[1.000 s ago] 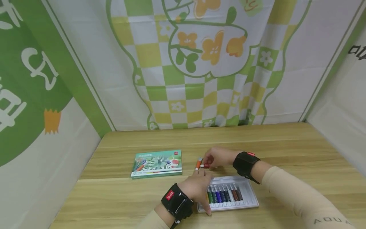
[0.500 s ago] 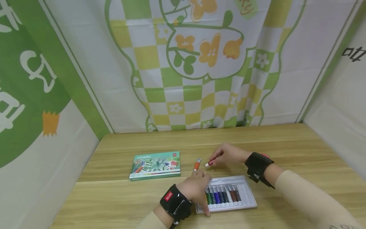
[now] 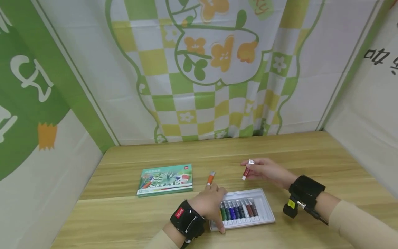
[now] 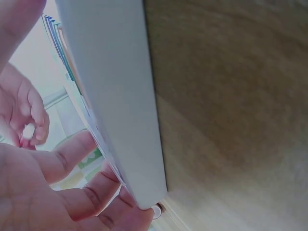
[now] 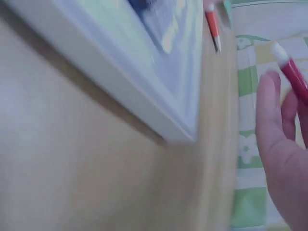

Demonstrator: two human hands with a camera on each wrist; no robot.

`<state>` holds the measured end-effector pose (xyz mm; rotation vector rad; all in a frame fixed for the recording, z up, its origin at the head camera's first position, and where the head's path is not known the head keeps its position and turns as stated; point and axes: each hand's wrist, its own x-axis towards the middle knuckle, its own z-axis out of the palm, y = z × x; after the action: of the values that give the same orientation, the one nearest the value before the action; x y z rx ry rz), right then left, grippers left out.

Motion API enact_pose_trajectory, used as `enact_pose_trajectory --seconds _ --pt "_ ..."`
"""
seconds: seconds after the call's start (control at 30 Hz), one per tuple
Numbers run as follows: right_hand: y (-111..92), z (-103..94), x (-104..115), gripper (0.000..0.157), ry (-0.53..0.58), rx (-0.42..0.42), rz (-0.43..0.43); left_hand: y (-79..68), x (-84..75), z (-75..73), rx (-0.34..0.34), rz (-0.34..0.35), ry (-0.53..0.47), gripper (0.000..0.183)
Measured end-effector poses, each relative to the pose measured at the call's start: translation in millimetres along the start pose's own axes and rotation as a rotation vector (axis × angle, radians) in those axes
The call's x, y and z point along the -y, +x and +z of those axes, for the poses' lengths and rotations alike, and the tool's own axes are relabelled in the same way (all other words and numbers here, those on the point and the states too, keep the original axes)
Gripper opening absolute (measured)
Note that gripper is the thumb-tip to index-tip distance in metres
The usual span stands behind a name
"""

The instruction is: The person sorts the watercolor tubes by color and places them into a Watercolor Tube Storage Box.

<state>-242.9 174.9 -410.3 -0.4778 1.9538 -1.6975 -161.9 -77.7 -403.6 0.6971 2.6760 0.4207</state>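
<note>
My right hand [image 3: 270, 171] pinches a red paint tube [image 3: 247, 172] above the table, its white cap pointing down in the head view. The right wrist view shows the same red tube [image 5: 294, 79] beside the thumb. My left hand [image 3: 207, 205] spans the left end of a white plastic tray [image 3: 266, 207], thumb at the near edge and fingers at the far edge. Several paint tubes [image 3: 238, 209] lie side by side in the tray; the hand covers those at the left. Just beyond my left fingertips lies an orange paint tube [image 3: 211, 178] on the table.
A flat green paint box [image 3: 166, 180] lies on the wooden table [image 3: 124, 221] to the left. A patterned cloth [image 3: 214, 103] hangs behind the table's far edge. Both wrists wear black straps with cameras.
My right hand has moved right, away from the orange tube, lifting the red tube and turning it more upright. The left hand stays on the tray. The head view has shifted slightly.
</note>
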Motion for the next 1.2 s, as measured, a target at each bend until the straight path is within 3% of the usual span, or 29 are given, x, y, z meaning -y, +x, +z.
enact_pose_trajectory --seconds 0.13,0.33,0.53,0.8,1.03,1.2 --pt "-14 0.1 -11 0.045 0.086 -0.064 0.032 1.4 0.3 0.5 0.008 -0.006 -0.006 0.109" --pt "-36 6.9 -15 0.049 -0.099 -0.113 0.069 3.7 0.8 1.7 -0.001 0.005 0.009 0.11" --pt "-55 20.2 -22 0.034 -0.272 -0.084 0.005 1.1 -0.1 0.0 0.012 0.005 0.014 0.108" --pt "-62 34.3 -23 0.024 -0.353 -0.077 -0.009 -0.9 1.4 0.1 0.009 0.006 0.008 0.108" --pt "-61 36.9 -18 0.027 -0.697 -0.123 -0.084 0.1 0.9 -0.4 0.014 0.0 0.02 0.109" --pt "-62 37.1 -14 0.028 -0.824 -0.09 -0.088 0.7 1.5 -0.1 0.014 0.001 0.021 0.111"
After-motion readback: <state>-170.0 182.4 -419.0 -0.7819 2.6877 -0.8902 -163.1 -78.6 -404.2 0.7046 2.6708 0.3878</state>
